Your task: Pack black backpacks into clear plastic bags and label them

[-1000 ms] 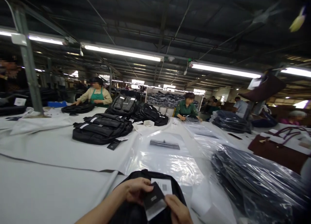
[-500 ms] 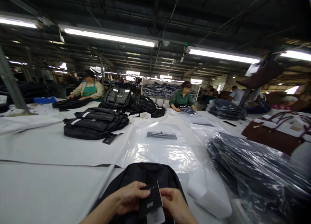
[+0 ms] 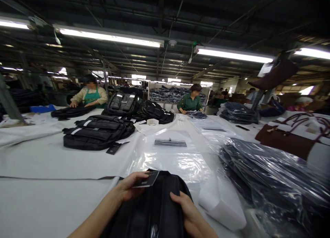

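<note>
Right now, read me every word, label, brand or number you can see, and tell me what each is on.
No text is legible.
Held black tag in the left hand: pale print, too small to read.
Loose black tag beside the black backpacks: pale marks, too small.
White card: any print too small.

No lettering is legible. The tag (image 3: 149, 180) held in the left hand (image 3: 131, 186), lower centre of the frame, bears pale print, too small to read. A second tag (image 3: 113, 149), left of centre, carries faint marks, likewise unreadable.
</note>
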`<state>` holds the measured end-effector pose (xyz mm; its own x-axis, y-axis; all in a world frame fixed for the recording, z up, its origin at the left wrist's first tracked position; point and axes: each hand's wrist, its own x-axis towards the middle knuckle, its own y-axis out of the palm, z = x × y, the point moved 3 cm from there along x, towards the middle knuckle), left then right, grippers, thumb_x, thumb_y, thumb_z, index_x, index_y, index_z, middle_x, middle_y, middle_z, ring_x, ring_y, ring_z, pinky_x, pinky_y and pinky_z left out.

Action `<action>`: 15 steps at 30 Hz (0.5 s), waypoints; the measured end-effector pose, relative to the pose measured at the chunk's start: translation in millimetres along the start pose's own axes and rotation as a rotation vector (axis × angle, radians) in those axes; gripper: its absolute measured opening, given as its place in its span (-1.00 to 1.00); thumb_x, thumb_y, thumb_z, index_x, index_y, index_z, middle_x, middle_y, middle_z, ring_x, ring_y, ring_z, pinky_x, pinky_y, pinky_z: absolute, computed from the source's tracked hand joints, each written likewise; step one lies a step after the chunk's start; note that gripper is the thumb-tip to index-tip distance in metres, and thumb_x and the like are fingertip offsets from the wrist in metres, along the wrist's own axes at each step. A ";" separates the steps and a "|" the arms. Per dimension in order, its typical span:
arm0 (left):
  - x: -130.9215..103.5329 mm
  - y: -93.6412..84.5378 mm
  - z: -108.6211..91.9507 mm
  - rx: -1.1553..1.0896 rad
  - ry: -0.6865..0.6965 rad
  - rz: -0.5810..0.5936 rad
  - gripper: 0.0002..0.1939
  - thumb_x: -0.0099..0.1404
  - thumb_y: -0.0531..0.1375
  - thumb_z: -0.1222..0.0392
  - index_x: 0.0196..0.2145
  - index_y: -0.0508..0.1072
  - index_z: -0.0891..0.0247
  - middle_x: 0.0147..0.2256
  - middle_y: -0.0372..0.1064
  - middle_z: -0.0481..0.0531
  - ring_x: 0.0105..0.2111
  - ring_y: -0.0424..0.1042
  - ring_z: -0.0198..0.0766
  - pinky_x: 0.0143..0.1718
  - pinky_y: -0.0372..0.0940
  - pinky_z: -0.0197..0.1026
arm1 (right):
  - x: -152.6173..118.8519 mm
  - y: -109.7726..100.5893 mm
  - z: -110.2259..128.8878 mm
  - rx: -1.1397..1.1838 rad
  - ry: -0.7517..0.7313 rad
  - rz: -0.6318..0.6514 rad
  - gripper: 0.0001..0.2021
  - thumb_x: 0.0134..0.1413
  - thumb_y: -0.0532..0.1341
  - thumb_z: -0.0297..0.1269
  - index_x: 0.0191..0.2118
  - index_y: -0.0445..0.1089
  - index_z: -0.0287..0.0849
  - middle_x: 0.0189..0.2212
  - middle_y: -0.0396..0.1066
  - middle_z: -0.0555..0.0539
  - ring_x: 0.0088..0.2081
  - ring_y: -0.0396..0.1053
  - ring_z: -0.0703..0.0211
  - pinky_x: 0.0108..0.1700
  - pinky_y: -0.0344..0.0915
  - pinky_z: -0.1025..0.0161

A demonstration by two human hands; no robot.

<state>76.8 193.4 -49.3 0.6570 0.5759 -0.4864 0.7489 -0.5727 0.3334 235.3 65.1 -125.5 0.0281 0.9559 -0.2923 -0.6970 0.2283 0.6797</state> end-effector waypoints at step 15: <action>76.7 57.2 57.6 0.622 0.149 -0.093 -0.78 -0.01 0.26 0.14 -0.41 0.39 0.30 -0.59 0.34 -0.03 -0.52 0.42 -0.16 -0.47 0.31 -0.16 | 1.7 -27.5 10.1 -1.006 -0.301 -0.184 -0.49 -0.03 0.17 0.01 -0.03 0.34 -0.27 -0.12 0.44 -0.26 -0.03 0.36 -0.11 0.01 0.25 0.07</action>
<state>165.0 171.2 -114.1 0.6305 0.6886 -0.3581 0.6426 -0.7219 -0.2568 261.8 62.3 -137.9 0.2731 0.9600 -0.0624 -0.9316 0.2478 -0.2660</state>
